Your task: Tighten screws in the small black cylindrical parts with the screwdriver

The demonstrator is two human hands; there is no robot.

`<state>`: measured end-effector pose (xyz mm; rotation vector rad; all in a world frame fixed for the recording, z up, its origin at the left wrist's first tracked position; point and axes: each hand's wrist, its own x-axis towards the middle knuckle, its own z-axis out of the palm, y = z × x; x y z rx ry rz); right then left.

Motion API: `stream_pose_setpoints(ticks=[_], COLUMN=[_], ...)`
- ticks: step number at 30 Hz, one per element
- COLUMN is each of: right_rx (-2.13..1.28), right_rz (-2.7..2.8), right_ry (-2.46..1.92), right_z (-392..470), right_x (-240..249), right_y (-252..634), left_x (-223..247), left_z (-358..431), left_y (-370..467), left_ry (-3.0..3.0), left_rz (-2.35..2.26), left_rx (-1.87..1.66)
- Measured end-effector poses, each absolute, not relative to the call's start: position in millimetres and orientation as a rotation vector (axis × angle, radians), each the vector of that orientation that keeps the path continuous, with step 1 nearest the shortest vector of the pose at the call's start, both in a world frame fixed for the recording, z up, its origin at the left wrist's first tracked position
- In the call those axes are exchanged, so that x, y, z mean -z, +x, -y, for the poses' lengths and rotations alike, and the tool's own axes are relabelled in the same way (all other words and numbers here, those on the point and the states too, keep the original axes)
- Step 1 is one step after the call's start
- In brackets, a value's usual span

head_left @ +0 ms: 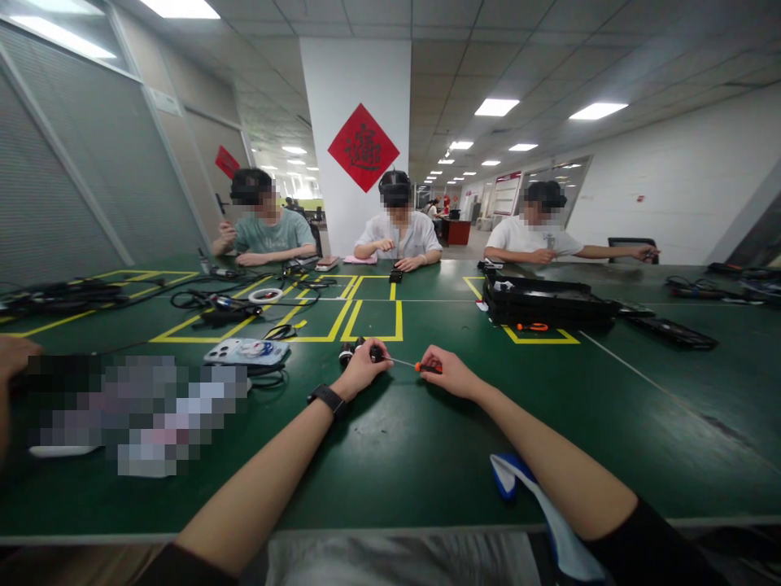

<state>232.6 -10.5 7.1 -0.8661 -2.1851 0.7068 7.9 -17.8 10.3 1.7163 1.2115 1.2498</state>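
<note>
Over the green table (pixel 390 456), my left hand (pixel 361 376) is closed round a small black object with round parts (pixel 346 353). Its exact kind is hard to make out, since my fingers cover part of it. My right hand (pixel 455 373) grips the orange-and-black handle of a screwdriver (pixel 429 368). The thin metal shaft points left, and its tip reaches the black object at my left fingers; whether it sits in a screw cannot be seen. A dark watch (pixel 329 400) is on my left wrist.
Left of my hands lie a phone (pixel 247 352), cables (pixel 213 303) and a white ring (pixel 265 295). Ahead right, an orange screwdriver (pixel 532 327) lies by a black tray (pixel 549 299). A blue-and-white strap (pixel 537 492) hangs near my right forearm. Three people sit opposite; another person's hand (pixel 18 356) shows left.
</note>
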Motion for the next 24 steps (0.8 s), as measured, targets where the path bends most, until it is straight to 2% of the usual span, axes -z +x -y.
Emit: stream_pose_setpoints(ticks=[24], right_rx=[-0.781], right_rz=[2.155], right_ry=[-0.869], right_z=[4.4], right_x=[-9.2], right_y=[240.5], left_x=[-3.3], left_z=[11.7], left_y=[4.7], left_ry=[1.755], left_rz=[-1.134], left_rx=[-1.249])
